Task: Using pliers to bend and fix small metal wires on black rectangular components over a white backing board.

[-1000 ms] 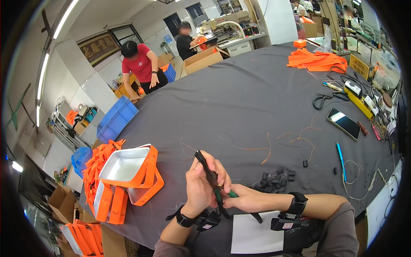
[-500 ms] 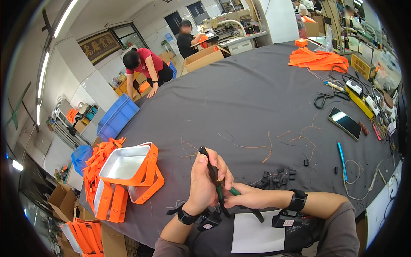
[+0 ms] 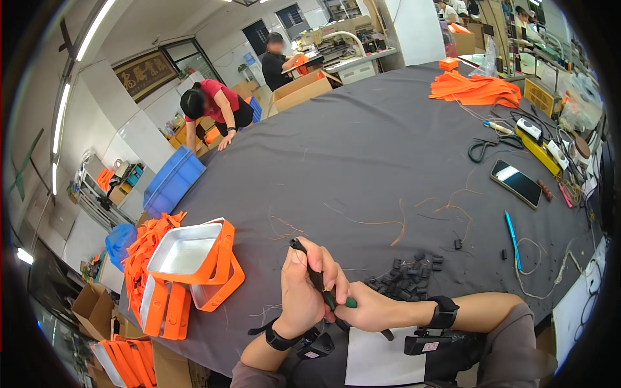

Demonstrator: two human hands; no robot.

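In front of my body, both hands meet above the dark cloth of the table. My left hand [image 3: 299, 284] is closed round a slim black piece [image 3: 313, 274], whose end pokes out above the thumb; its exact kind cannot be made out. My right hand [image 3: 372, 305] grips a pliers-like tool with green handles [image 3: 350, 302], and its fingers are wrapped round them. The tool's jaws are hidden by my left hand. Small black plastic parts [image 3: 404, 279] lie heaped just beyond my right wrist. Under my forearms is a white sheet [image 3: 381, 362].
Orange-rimmed metal trays [image 3: 187, 252] stack at left beside orange straps [image 3: 152, 249] and a blue crate [image 3: 173, 180]. Scissors [image 3: 482, 149], a phone [image 3: 515, 183] and a blue pen [image 3: 513, 239] lie right. Wire scraps [image 3: 400, 223] dot the cloth. A co-worker [image 3: 217, 107] leans over the far edge.
My right hand has closed further on the green handles, which now sit closer together. Both hands stay joined in nearly the same place. The whole view has shifted slightly.
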